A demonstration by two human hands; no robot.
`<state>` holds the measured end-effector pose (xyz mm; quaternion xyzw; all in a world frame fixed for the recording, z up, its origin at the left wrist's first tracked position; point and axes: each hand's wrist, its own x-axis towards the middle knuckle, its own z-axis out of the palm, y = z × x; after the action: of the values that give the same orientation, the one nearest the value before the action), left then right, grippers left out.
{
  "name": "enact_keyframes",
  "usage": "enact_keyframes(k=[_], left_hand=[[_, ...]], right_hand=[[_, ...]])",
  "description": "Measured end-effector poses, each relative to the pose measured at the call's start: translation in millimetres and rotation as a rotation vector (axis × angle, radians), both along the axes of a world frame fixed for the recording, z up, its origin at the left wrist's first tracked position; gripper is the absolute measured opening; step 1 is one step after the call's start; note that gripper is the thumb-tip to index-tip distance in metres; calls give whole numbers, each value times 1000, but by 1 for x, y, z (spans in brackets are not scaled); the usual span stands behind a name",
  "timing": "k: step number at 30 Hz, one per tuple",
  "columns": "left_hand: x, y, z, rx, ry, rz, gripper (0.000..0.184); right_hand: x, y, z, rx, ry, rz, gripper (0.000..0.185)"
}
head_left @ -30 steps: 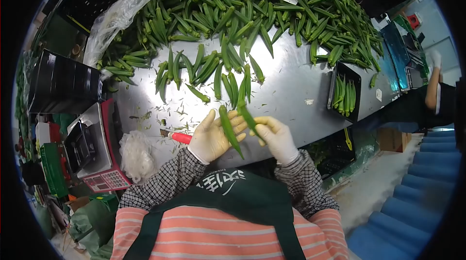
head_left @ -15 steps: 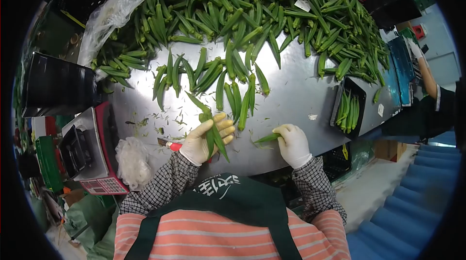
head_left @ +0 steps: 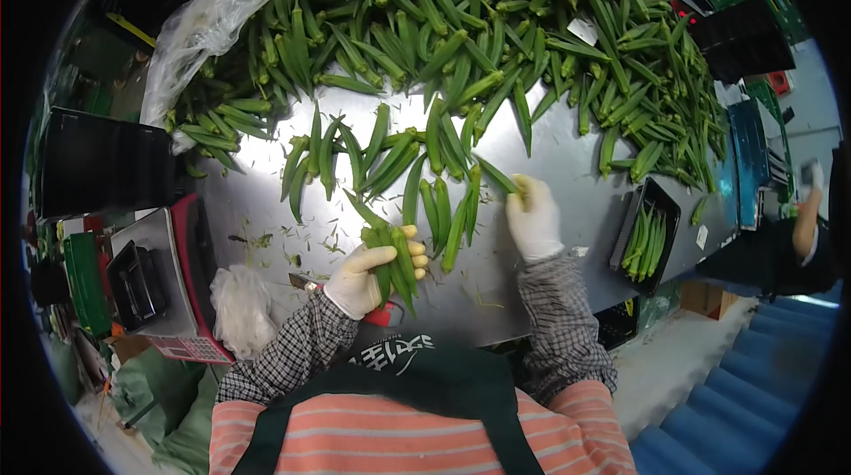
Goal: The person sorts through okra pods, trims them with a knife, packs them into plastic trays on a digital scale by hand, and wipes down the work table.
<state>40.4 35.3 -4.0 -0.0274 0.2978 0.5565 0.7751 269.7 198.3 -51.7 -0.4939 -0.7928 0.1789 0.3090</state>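
Note:
Several okra pods [head_left: 401,267] lie across my gloved left hand [head_left: 362,276], held under the thumb with the fingers curled behind them. My gloved right hand [head_left: 534,220] pinches the near end of a single okra pod [head_left: 494,173] lying on the metal table [head_left: 558,165]. Between and beyond my hands, a loose row of okra pods [head_left: 390,165] is spread on the table. Below my left hand is a red object [head_left: 383,314], partly covered by the wrist.
A large okra heap [head_left: 461,14] fills the table's far side, with plastic film [head_left: 213,32] at its left. A black tray [head_left: 667,220] holding okra stands right. A scale [head_left: 191,253] and crumpled clear plastic bag [head_left: 241,311] are left. Another person's arm [head_left: 807,218] shows far right.
The pod that was in my right hand has joined those in my left. My right hand has moved forward to another pod at the edge of the row.

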Motion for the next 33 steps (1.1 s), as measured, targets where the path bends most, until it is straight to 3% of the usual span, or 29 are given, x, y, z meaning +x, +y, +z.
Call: enact_keyframes(k=[3, 9, 11, 12, 15, 18, 21, 22, 26, 30, 33], left_hand=[[-8, 6, -1, 14, -128, 69, 49], [-9, 18, -1, -14, -73, 42, 53], [-5, 21, 1, 26, -24, -46, 53], [-3, 20, 1, 59, 18, -112, 52], [-3, 17, 1, 43, 49, -136, 51], [-13, 10, -7, 52, -17, -14, 50], [-18, 10, -6, 29, -90, 86, 51], [-19, 10, -7, 26, -127, 119, 52], [-21, 9, -5, 22, -163, 186, 55], [-20, 1, -10, 28, -153, 194, 56], [-17, -3, -8, 20, -170, 196, 54]], right_hand=[[9, 6, 62, -726, 613, -189, 18], [-19, 7, 116, -1171, 208, 341, 16], [-49, -1, 115, -1246, 199, 494, 17], [-64, -5, 114, -1269, 352, 554, 19], [-82, 16, 62, -456, 160, 417, 28], [-95, 35, 36, -109, -393, 217, 37], [-105, 39, 35, -232, -525, 194, 44], [-104, 39, 35, -194, -520, 175, 38], [-86, 45, 36, -476, -378, 136, 23], [-81, 35, 39, -451, -468, 106, 26], [-80, 27, 26, -226, -416, 113, 22]])
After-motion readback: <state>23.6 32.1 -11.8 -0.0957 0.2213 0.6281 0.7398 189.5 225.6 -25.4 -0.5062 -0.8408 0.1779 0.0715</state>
